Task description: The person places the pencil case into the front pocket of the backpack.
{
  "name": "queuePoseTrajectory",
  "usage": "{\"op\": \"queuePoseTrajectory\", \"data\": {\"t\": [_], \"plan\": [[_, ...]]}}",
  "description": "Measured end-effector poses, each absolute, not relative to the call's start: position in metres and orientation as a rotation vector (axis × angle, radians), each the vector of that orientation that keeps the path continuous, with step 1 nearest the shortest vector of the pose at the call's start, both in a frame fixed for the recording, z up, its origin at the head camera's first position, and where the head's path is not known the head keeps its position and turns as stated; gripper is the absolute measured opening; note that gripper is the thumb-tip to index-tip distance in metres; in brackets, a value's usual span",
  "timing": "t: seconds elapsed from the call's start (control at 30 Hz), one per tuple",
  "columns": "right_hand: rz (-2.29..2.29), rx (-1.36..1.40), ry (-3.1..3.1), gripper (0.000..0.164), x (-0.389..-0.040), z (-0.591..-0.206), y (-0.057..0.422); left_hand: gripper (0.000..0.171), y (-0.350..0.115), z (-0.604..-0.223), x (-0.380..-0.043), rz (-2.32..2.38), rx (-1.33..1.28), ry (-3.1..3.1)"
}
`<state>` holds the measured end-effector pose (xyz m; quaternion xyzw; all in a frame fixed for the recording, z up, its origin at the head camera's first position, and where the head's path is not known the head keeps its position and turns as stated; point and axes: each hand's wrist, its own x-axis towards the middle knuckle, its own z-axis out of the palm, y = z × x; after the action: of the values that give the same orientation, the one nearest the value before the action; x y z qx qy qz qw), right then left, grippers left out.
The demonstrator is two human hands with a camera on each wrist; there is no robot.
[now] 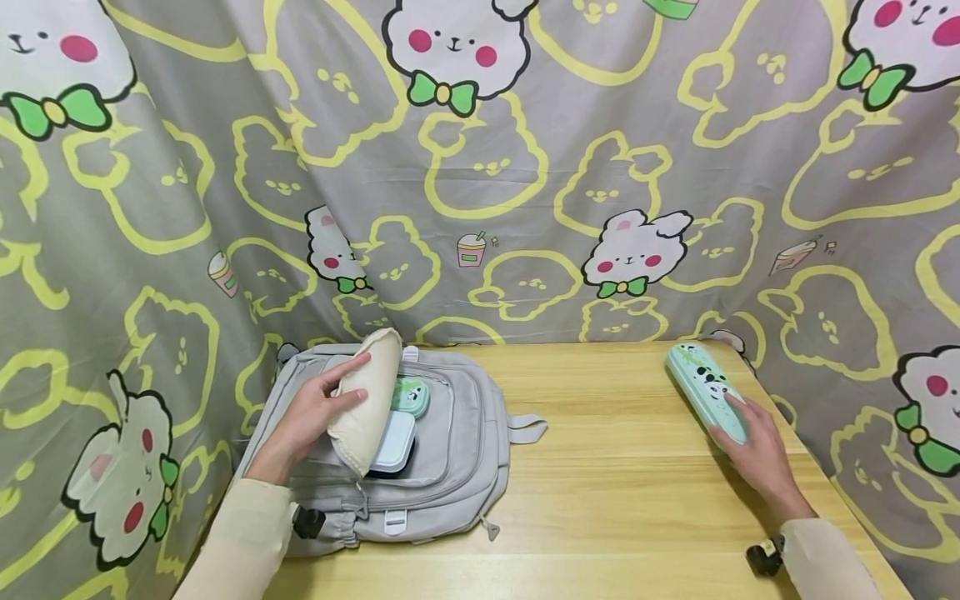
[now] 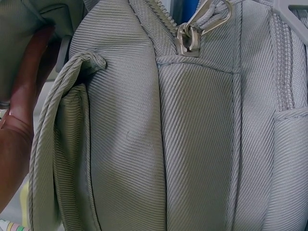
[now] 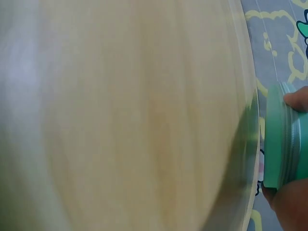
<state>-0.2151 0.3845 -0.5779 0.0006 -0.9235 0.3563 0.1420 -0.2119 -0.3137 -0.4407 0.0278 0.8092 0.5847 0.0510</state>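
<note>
A grey backpack [image 1: 465,417] lies on the left of the table with its front pocket unzipped. My left hand [image 1: 303,421] pinches the pocket's flap [image 1: 371,400] and holds it folded back, its cream lining showing. Inside the pocket sit a small green panda-print case [image 1: 411,395] and a pale blue box [image 1: 393,442]. At the table's right side my right hand [image 1: 753,446] grips the near end of a long mint-green pencil case [image 1: 705,387] with panda pictures. The right wrist view shows thumb and fingers on either side of the zipped case [image 3: 276,139].
The wooden table [image 1: 600,500] meets a grey cartoon-print curtain [image 1: 525,250] at its back and sides. A strap loop [image 1: 528,428] sticks out from the backpack's right side. Close in the left wrist view hangs a metal zipper pull [image 2: 188,41].
</note>
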Motion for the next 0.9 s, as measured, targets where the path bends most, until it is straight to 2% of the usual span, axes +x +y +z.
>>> {"op": "queuePoseTrajectory", "data": {"t": [0.9], "plan": [[1.149, 0.305, -2.663, 0.068, -0.225, -0.56, 0.346, 0.064, -0.312, -0.439, -0.211, 1.765, 0.081, 2.471]]}}
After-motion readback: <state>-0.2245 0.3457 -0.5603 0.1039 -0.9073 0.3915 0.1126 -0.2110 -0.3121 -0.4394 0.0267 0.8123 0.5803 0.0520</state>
